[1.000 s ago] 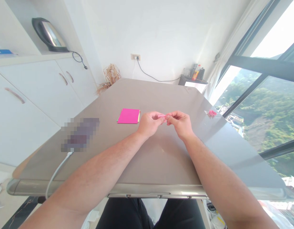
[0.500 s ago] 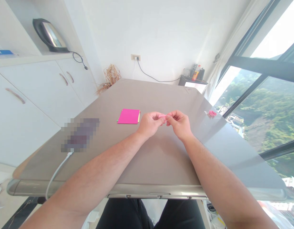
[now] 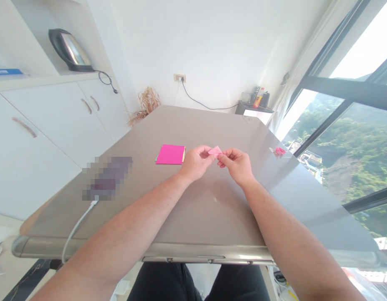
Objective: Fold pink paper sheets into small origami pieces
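The fingers of the left hand and right hand are pinched closed on the small pink paper, between their tips over the bench, and a light, even grip should keep its edges neat.

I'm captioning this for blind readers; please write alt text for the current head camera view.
Two bare hands, left and right, hold a small pink paper over a table. A magenta stack lies left of them, a pink piece to the right, near a window.
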Tool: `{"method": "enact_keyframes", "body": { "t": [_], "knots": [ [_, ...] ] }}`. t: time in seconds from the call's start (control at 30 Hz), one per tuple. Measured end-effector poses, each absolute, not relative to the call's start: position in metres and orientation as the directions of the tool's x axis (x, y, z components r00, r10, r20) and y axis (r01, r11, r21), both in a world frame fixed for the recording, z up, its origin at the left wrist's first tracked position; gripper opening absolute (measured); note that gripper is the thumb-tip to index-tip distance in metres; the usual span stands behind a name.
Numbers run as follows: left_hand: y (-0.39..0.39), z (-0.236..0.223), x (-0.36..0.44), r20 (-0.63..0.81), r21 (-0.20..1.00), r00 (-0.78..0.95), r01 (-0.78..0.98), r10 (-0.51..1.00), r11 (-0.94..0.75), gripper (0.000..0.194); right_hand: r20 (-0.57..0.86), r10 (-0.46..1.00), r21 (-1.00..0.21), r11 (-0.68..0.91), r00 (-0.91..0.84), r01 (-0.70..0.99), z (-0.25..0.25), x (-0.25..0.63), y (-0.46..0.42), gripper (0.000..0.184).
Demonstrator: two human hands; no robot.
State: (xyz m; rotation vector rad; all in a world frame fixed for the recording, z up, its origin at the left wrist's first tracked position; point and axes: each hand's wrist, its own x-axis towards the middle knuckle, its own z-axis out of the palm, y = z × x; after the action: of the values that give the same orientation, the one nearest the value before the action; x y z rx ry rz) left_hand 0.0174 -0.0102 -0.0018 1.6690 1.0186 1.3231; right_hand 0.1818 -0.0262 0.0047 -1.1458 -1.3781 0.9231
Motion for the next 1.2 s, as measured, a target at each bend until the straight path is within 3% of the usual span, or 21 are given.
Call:
{"method": "enact_keyframes", "body": {
  "t": [0.1, 0.3, 0.83, 1.2],
  "knots": [
    [-0.0095, -0.0015, 0.0176, 0.344, 0.935, 0.150, 0.037, 0.927, -0.353, 0.026, 0.231, 0.973, -0.968, 0.228, 0.020, 0.108, 0.0043, 0.1820, -0.0263, 0.024],
    [-0.0081, -0.0050, 0.0179, 0.296, 0.951, 0.184, 0.031, 0.937, -0.307, 0.024, 0.221, 0.975, -0.964, 0.219, -0.008, 0.148, 0.0028, 0.1812, -0.0279, 0.026],
    [-0.0103, -0.0044, 0.0177, 0.314, 0.939, 0.116, 0.106, 0.942, -0.327, 0.018, 0.231, 0.972, -0.970, 0.234, -0.049, 0.060, -0.0008, 0.1810, -0.0253, 0.030],
    [-0.0114, -0.0011, 0.0163, 0.285, 0.936, 0.115, 0.182, 0.952, -0.302, 0.017, 0.235, 0.972, -0.962, 0.237, -0.032, 0.135, 0.0031, 0.1782, -0.0291, 0.027]
  ]
}}
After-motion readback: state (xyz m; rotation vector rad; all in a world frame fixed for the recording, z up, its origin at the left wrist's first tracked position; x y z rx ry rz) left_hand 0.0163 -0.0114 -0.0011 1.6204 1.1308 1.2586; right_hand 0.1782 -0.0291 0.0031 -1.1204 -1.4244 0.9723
